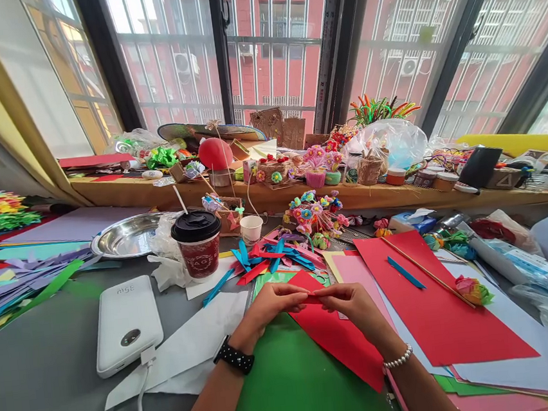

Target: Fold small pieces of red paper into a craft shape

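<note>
My left hand [269, 306] and my right hand [354, 304] meet at the fingertips over a red paper sheet [338, 338]. Both pinch its upper edge, fingers pressed together. The red sheet lies partly on a green sheet [291, 385]. A black watch sits on my left wrist and a pearl bracelet on my right. Just beyond my hands lies a pile of folded red and blue paper strips [264, 258].
A white power bank [126, 323] with cable lies left. A lidded red cup [199, 244] and a steel dish [126, 236] stand behind it. A large red sheet [439, 306] with a thin wooden stick [428, 272] lies right. Paper flowers and craft supplies crowd the windowsill [312, 198].
</note>
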`<control>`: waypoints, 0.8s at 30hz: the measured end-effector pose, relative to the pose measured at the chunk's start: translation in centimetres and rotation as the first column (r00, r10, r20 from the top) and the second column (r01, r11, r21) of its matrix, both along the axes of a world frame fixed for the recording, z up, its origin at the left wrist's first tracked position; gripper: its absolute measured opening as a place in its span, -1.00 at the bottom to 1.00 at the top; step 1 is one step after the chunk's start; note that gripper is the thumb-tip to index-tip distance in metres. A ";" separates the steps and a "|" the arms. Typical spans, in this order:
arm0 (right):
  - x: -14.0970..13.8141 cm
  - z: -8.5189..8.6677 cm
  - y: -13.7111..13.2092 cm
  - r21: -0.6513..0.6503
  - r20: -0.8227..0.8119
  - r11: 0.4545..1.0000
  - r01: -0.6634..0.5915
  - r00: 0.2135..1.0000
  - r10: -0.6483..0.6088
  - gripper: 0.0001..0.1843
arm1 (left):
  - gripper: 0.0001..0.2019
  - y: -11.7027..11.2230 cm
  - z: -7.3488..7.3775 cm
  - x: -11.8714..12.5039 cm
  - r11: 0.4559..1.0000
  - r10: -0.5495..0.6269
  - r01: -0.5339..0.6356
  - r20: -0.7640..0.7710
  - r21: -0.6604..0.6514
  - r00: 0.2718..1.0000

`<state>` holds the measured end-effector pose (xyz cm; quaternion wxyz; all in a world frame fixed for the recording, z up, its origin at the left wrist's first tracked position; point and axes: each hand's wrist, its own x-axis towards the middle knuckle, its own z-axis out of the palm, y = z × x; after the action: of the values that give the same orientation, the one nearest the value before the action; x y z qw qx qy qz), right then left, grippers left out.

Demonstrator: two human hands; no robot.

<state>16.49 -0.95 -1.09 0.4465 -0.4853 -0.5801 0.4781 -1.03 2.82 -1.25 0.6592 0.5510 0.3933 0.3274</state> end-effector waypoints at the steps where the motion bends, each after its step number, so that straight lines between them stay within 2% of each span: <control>1: 0.0 0.0 0.0 0.003 0.004 1.000 0.000 1.000 0.000 -0.79 | -0.73 0.0 0.0 0.1 1.000 0.013 -0.013 -0.018 0.001 1.000; 4: -0.2 0.1 -0.1 0.004 0.022 1.000 -0.002 1.000 0.002 -0.79 | -0.74 0.0 0.0 0.2 0.999 0.051 -0.050 -0.055 0.015 0.997; 12: -0.5 -0.4 0.1 0.030 0.024 0.998 0.059 0.998 -0.059 -0.72 | -0.78 0.0 -0.1 0.6 0.968 0.119 -0.100 -0.070 0.228 0.990; 17: -1.0 -0.7 0.0 0.182 0.093 0.979 0.097 0.989 -0.115 -0.79 | -0.78 -0.2 -0.5 0.6 0.965 0.015 0.024 -0.149 0.260 0.989; 19: -1.1 -0.6 -0.1 0.221 0.105 0.970 0.104 0.986 -0.129 -0.80 | -0.79 -0.3 -0.5 0.7 0.962 0.021 0.023 -0.160 0.272 0.987; 24: -1.0 -0.2 -0.2 0.098 -0.002 0.982 0.159 0.987 -0.159 -0.76 | -0.80 -0.7 0.1 1.1 0.954 0.090 -0.056 -0.100 0.294 0.991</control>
<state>15.45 -1.10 -1.26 0.5048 -0.5090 -0.5635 0.4106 0.11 2.16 -1.17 0.5354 0.6444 0.3975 0.3743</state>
